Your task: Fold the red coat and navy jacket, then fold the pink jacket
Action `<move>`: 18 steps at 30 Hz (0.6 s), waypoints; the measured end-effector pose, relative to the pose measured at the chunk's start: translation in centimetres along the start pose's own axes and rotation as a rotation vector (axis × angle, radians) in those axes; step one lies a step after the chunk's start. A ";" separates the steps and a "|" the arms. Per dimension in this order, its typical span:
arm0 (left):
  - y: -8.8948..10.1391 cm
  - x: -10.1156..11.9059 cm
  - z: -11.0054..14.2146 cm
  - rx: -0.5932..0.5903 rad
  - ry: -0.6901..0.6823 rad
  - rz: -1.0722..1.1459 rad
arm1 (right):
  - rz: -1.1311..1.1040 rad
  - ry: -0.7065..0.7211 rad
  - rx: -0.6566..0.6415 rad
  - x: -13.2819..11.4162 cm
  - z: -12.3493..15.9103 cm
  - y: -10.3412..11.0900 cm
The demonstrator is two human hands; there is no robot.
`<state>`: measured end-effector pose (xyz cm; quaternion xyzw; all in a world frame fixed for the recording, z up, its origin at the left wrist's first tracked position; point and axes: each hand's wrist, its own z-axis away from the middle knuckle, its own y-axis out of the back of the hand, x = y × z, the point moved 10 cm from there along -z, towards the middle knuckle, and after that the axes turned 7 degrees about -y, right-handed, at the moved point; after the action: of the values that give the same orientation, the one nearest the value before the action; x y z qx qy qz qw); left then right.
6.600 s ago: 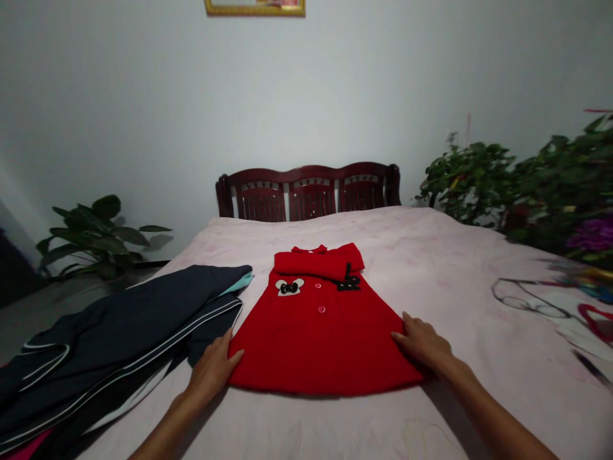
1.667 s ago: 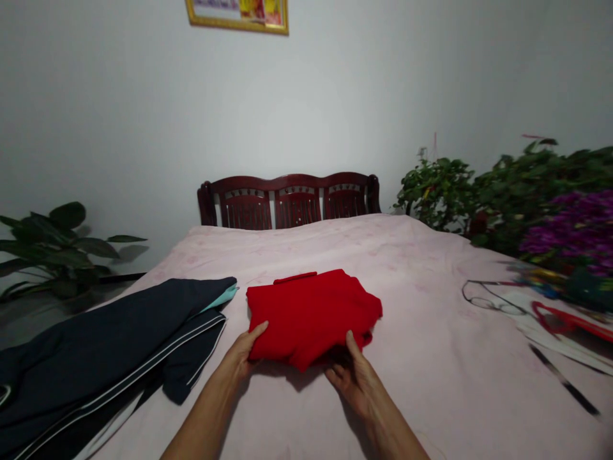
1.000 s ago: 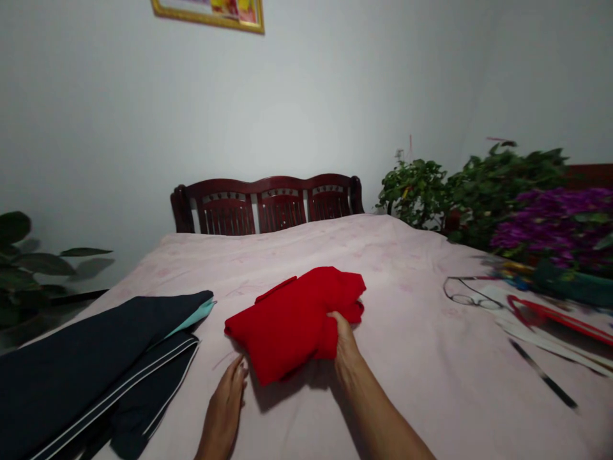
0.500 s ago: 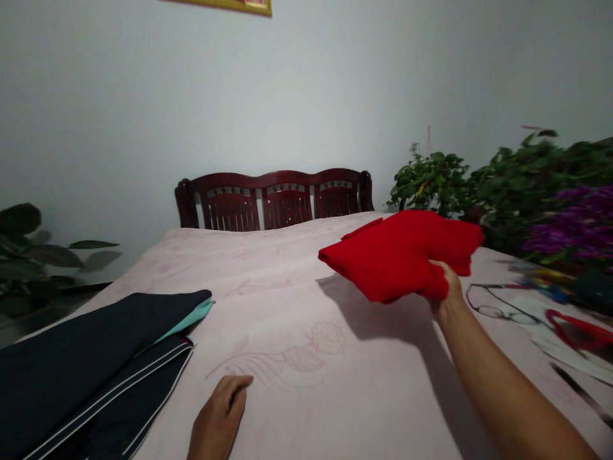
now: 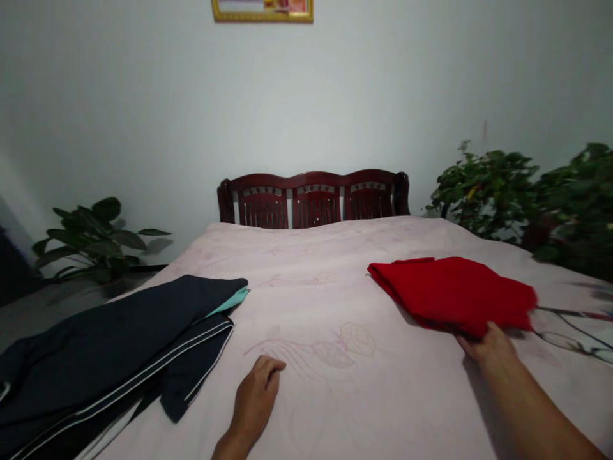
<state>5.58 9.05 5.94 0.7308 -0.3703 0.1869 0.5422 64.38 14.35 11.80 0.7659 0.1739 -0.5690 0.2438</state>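
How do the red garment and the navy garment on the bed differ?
The red garment is bright and plain; the navy garment is dark, with white piping and a teal edge. The red garment is the smaller, the navy garment longer. Both lie folded on the pink bedsheet.

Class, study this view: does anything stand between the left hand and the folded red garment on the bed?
Nothing visible does: only the flower-patterned pink bedsheet lies between the left hand and the folded red garment, whose near edge the right hand touches.
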 end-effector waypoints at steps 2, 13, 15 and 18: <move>0.1 0.4 0.1 0.003 -0.017 -0.031 | -0.120 -0.166 -0.048 2.3 3.1 -2.0; 0.0 1.6 2.9 -0.136 -0.188 -0.071 | 0.423 0.477 -0.539 -1.0 23.2 -12.8; 1.1 1.3 3.9 -0.142 -0.230 -0.080 | 0.522 0.521 -0.533 -0.8 23.3 -13.1; 3.2 0.0 5.2 -0.106 -0.221 -0.155 | 0.590 0.559 -0.496 -0.5 22.9 -13.2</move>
<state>2.56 3.77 6.28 0.7437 -0.3794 0.0432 0.5487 39.06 12.13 4.62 0.8250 0.1386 -0.1890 0.5142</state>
